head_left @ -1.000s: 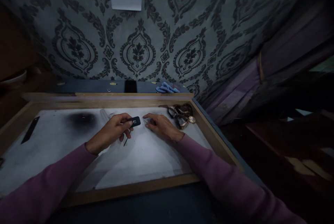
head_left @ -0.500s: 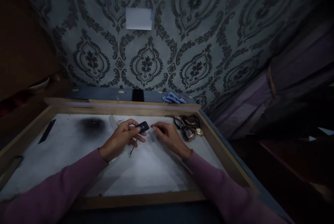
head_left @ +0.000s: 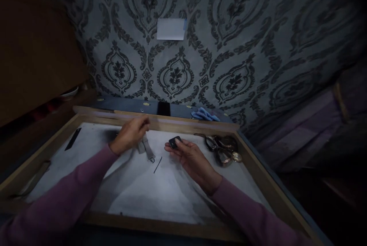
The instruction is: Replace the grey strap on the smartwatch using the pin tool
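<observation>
My right hand (head_left: pixel 193 158) grips a small black square watch case (head_left: pixel 175 142) between thumb and fingers, above the white tray bottom. Farther left, my left hand (head_left: pixel 130 133) is raised with its fingers curled together; whatever they may hold is hidden. Just beneath it lies a grey watch strap (head_left: pixel 147 147) with a metal buckle at its near end. A thin dark rod (head_left: pixel 157 165) rests on the white surface between the two hands.
A wooden-framed tray (head_left: pixel 160 221) surrounds the work. Several wristwatches (head_left: pixel 225 148) are piled at its right. A black strip (head_left: pixel 73 139) lies at left. Behind the tray are a black phone-like slab (head_left: pixel 164 109) and a blue cloth (head_left: pixel 205 114), before a patterned wall.
The black watch case has passed from my left hand to my right. My left hand has drawn away up and left, uncovering the grey strap. The whole view has shifted.
</observation>
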Demonstrator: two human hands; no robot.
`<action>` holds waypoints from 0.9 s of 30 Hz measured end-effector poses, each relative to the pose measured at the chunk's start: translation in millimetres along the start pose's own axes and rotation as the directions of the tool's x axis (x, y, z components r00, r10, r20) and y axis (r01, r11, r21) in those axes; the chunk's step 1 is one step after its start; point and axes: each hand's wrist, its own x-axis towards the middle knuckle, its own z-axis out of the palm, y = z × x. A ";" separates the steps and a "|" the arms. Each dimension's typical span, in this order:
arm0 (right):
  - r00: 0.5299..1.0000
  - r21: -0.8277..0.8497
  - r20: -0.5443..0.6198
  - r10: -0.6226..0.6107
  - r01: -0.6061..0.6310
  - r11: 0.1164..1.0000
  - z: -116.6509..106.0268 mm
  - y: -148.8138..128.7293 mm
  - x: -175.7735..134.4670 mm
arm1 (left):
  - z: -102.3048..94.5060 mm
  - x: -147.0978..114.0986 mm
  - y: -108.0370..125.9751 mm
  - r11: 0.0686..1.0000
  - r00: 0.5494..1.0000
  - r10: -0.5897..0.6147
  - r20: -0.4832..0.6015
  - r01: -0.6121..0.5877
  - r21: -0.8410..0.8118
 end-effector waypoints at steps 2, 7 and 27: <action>1.000 -0.032 0.007 -0.011 0.011 0.999 0.8 1.5 1.3 | -8.5 1.7 -9.5 0.997 0.995 0.054 0.082 -0.058 0.059; 0.999 -0.185 0.039 -0.012 0.019 0.982 1.9 6.1 1.2 | -2.3 -7.9 -19.4 0.946 0.908 0.219 0.358 -0.287 0.150; 0.932 -0.407 0.358 -0.055 0.209 0.889 -5.1 20.0 -2.2 | 11.7 -15.4 4.1 0.938 0.883 0.272 0.383 -0.332 0.099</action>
